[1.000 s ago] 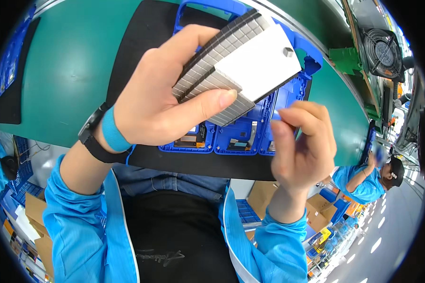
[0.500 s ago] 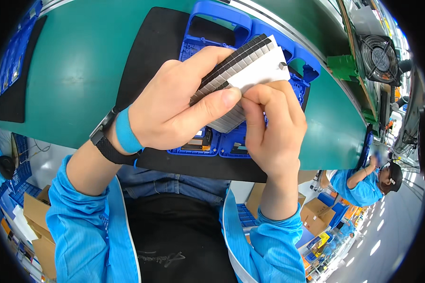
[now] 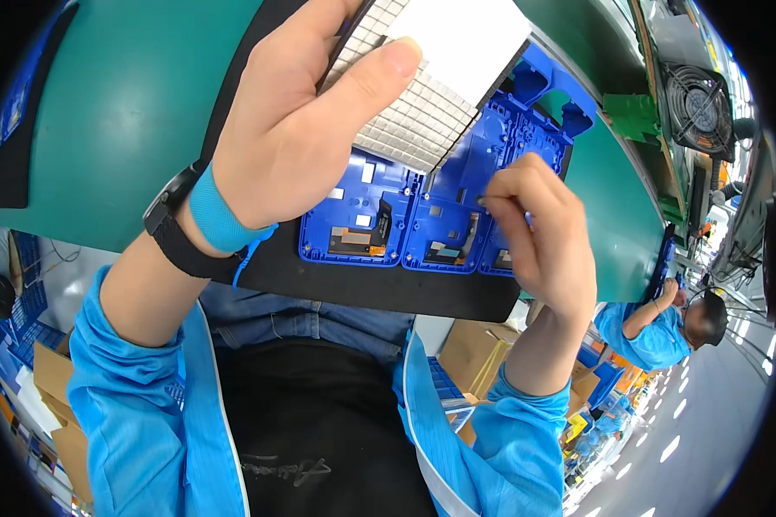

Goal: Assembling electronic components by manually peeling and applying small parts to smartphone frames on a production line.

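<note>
My left hand [image 3: 289, 129] is closed on a sheet of small grey foam pads [image 3: 414, 116], its thumb across the front. The pads are cut in a grid, and bare white backing [image 3: 466, 43] shows where rows are gone. Lower and to the right, my right hand [image 3: 550, 237] is apart from the sheet, thumb and forefinger pinched on what looks like one small grey pad, mostly hidden by the fingertips. Beneath both hands lie blue plastic housings [image 3: 418, 228] side by side, with cutouts, screw posts and small screens in them.
A black mat [image 3: 362, 290] lies under the housings on the green table [image 3: 129, 112]. More blue parts [image 3: 21, 103] sit on another mat at far left. A fan [image 3: 697, 105] stands at the right, beyond the table edge. A co-worker [image 3: 651, 332] in blue sits at right.
My right hand has come away from the sheet, down and to the right over the housings. My left hand has moved the sheet up and left, turning its face more toward me.
</note>
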A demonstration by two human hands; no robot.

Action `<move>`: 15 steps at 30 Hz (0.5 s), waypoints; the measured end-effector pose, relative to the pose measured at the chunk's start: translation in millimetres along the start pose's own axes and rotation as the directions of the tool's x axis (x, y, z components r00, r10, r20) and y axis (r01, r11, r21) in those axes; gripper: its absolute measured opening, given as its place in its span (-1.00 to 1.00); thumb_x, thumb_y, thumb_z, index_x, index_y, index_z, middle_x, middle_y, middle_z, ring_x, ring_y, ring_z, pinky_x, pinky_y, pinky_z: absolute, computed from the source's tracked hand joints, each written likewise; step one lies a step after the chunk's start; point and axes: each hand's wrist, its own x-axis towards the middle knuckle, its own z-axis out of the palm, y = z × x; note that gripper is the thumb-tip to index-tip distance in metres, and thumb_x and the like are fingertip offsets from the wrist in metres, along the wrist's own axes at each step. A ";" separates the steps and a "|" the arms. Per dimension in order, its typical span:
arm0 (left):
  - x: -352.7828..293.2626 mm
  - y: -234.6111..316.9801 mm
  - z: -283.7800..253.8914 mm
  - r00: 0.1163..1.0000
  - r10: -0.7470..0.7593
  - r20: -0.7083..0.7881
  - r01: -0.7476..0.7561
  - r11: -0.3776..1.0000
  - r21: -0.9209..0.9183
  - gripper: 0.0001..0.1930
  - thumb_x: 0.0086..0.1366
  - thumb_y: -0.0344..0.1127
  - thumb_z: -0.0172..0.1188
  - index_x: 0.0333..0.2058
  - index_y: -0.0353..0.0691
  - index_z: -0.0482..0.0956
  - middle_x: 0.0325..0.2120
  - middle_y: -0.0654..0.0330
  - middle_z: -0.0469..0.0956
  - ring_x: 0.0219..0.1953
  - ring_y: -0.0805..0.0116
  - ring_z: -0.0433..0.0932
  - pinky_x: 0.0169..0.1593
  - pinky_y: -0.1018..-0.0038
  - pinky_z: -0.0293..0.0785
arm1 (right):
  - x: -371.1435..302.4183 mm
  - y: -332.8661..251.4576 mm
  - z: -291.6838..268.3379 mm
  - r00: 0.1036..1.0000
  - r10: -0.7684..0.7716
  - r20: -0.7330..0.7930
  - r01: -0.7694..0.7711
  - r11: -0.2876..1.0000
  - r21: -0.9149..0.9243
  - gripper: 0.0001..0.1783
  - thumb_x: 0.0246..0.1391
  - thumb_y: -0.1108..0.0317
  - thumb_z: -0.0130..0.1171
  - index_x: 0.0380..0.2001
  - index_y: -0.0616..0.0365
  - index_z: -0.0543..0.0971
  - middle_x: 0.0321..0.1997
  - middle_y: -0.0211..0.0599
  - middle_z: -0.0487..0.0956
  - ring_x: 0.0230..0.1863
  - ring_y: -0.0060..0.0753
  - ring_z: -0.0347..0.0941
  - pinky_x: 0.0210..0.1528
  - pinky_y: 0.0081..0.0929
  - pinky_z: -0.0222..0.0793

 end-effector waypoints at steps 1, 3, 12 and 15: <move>0.2 1.4 0.6 1.000 -0.020 -0.012 0.020 0.999 -0.036 -0.62 0.47 -0.37 0.06 0.15 -0.48 0.31 -0.02 0.08 0.54 -0.03 0.49 0.51 0.07 0.55 0.43 | 0.3 0.9 2.7 1.000 0.001 0.005 -0.001 1.000 0.004 -0.89 0.07 0.68 0.13 -0.35 0.28 0.49 -0.39 -0.22 0.45 -0.42 -0.30 0.36 -0.39 -0.45 0.26; -1.0 0.9 -1.6 0.998 -0.060 -0.035 0.055 0.991 -0.121 -0.65 0.46 -0.40 0.07 0.11 -0.48 0.31 -0.04 0.09 0.54 -0.04 0.51 0.49 0.06 0.56 0.41 | 3.6 -0.8 10.4 0.996 -0.011 0.094 0.016 0.998 -0.053 -0.88 0.06 0.68 0.16 -0.35 0.26 0.49 -0.39 -0.19 0.44 -0.41 -0.17 0.40 -0.37 -0.37 0.32; 5.7 -4.7 0.6 1.000 -0.017 -0.014 0.016 0.999 -0.034 -0.68 0.45 -0.39 0.10 0.05 -0.49 0.38 -0.12 0.14 0.56 -0.12 0.58 0.46 -0.04 0.61 0.42 | 11.3 -2.7 14.6 0.980 -0.041 0.196 0.058 0.995 -0.080 -0.85 0.00 0.67 0.20 -0.36 0.26 0.50 -0.38 -0.16 0.44 -0.37 -0.05 0.44 -0.32 -0.28 0.38; 4.1 -2.0 -2.8 1.000 -0.019 -0.015 0.019 0.999 -0.026 -0.69 0.44 -0.38 0.10 0.04 -0.49 0.39 -0.13 0.15 0.56 -0.14 0.59 0.46 -0.06 0.62 0.42 | 15.3 -5.7 14.0 0.973 -0.041 0.229 0.066 0.993 -0.101 -0.84 -0.02 0.67 0.22 -0.37 0.26 0.49 -0.39 -0.14 0.43 -0.36 -0.02 0.44 -0.31 -0.26 0.38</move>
